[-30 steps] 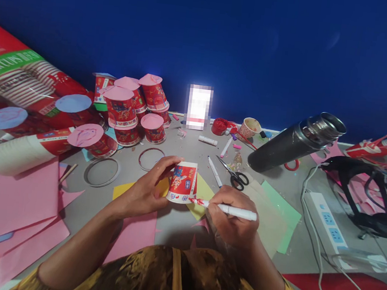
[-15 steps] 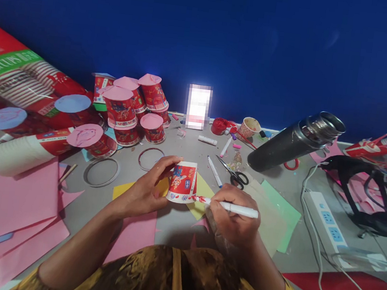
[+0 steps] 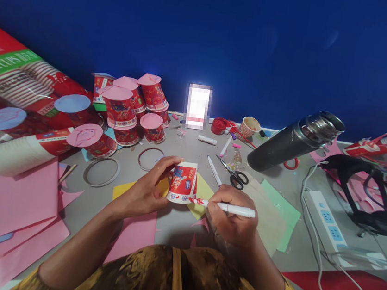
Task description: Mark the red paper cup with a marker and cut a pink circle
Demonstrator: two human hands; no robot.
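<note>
A red printed paper cup (image 3: 183, 182) stands upside down on a yellow paper sheet (image 3: 203, 193) in the middle of the grey table (image 3: 177, 229). My left hand (image 3: 146, 190) grips the cup from the left, fingers curled over its top. My right hand (image 3: 232, 217) is closed around a white marker pen (image 3: 233, 209). The pen's red tip touches the cup's lower right rim.
A pile of red cups with pink paper discs (image 3: 131, 103) stands at the back left. Pink sheets (image 3: 8, 203) cover the left. Scissors (image 3: 235, 175), loose pens (image 3: 214, 170), a dark flask (image 3: 293, 142), a power strip (image 3: 326, 220) and headphones (image 3: 372, 202) lie to the right.
The pen tip has shifted slightly along the cup's lower rim and back. The left hand and cup have stayed in place.
</note>
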